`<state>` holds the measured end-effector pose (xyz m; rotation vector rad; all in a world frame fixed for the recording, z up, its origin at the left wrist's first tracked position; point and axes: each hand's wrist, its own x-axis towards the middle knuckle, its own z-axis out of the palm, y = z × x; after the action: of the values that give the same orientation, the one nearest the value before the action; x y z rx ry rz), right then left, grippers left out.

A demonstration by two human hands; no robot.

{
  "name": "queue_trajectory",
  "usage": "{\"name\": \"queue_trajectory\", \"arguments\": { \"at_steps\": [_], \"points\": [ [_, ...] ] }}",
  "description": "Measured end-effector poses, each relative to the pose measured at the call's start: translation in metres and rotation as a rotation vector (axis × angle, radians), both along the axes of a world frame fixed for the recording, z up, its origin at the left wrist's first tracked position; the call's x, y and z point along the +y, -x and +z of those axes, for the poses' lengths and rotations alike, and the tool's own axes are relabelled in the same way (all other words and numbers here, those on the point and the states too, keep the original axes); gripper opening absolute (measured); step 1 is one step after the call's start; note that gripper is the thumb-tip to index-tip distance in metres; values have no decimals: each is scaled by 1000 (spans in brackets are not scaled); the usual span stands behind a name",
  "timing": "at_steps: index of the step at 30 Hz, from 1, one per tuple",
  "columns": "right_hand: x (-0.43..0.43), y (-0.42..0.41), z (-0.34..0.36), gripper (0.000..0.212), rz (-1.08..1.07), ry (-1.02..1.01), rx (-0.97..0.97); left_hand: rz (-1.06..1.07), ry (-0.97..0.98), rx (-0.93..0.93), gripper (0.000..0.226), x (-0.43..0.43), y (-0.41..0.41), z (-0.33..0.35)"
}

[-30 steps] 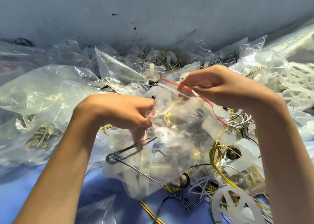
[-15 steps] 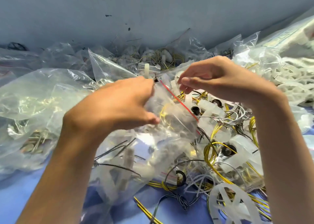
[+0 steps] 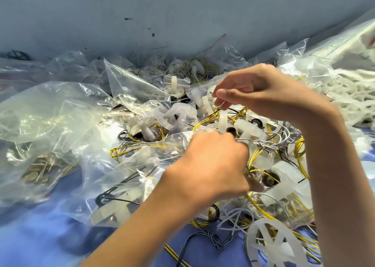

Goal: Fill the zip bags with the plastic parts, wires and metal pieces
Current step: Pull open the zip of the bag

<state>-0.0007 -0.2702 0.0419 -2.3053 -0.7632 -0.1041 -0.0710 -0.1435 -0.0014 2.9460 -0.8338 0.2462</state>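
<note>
- Over the right end of the zip bag (image 3: pixel 105 177), the left hand (image 3: pixel 215 165) sits knuckles-up, its fingers curled round the clear plastic there. The fingertips are hidden beneath the hand.
- Above and to the right of the bag, the right hand (image 3: pixel 263 92) hangs apart from the left, with thumb and forefinger drawn close over a white plastic part (image 3: pixel 223 119). That spot is blurred, so I cannot tell whether they pinch anything.
- The bag lies on the blue cloth (image 3: pixel 40 236) and already holds black wire (image 3: pixel 113 193) and pale plastic pieces. Its seal strip is out of sight under the left hand.
- The step looks like topping up or closing this bag. To do it well, the left hand should keep the mouth bunched high so nothing slides back out, and the right should bring one piece at a time.
- Just right of the bag, yellow wires (image 3: pixel 255 159) are tangled through the loose parts. Lifting a piece straight up risks dragging a loop along, so it is better to shake it free first.
- Any wire ends should be tucked fully inside before the seal is pressed, or the strip will likely not meet.
- Left of the bag and beyond it, other clear bags (image 3: pixel 40 114) are heaped. A spoked plastic wheel (image 3: pixel 272 246) lies below and to its right.
</note>
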Motion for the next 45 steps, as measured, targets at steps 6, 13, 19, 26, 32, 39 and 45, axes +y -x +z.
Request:
{"name": "queue_trajectory", "arguments": {
  "at_steps": [6, 13, 19, 26, 32, 39, 45],
  "points": [
    [4, 4, 1, 17, 1, 30, 11, -9, 18, 95, 26, -2, -9, -10],
    [3, 1, -1, 15, 11, 33, 16, -6, 178, 123, 24, 3, -9, -5],
    [-1, -1, -1, 16, 34, 28, 21, -22, 513, 278, 8, 21, -24, 11],
    [-2, -1, -1, 18, 83, 82, 2, -55, 941, 499, 10, 45, -26, 26],
    [0, 0, -1, 46, 155, -123, 134, 28, 1218, 276, 13, 65, -30, 40],
    [2, -4, -3, 12, 135, -223, -22, 129, 1164, 244, 7, 66, -34, 37],
    [3, 0, 1, 18, 45, -272, -125, 54, 1125, 352, 20, 69, -33, 35]
  ]
}}
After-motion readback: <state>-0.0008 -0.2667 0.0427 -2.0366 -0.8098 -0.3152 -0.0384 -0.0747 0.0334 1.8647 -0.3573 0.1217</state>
